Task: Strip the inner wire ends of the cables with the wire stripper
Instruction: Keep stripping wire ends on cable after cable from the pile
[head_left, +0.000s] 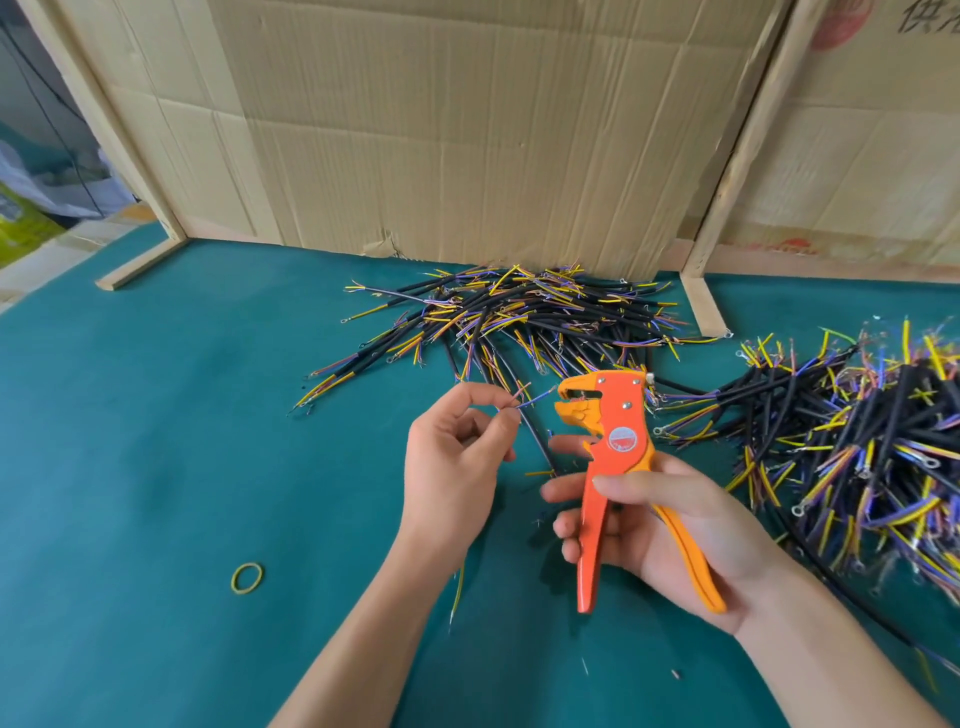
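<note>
- Cardboard sheets (467, 130) stand upright along the far edge, framed by pale wooden strips (727, 171).
- Green tabletop (182, 441) carries all the work items.
- One heap of black cables (524, 312) with yellow, purple and blue inner wires lies at the far centre, against the cardboard.
- A second, denser cable heap (857, 436) lies at the right edge, some ends fitted with ring terminals.
- Right hand (675, 525): grip grasping the wire stripper (618, 467), fingers curled round the red handle, yellow handle lying across the palm, handles spread, head pointing up and left.
- Left hand (452, 457): grip pinching the thin inner wires of one cable (535, 436) between thumb and forefinger, the wire ends (524, 397) just beside the stripper's head; contact with its mouth cannot be told.
- That cable's black sheath runs down between the two hands.
- Yellow rubber band (247, 578) lies flat on the tabletop, near left, well apart from both hands.
</note>
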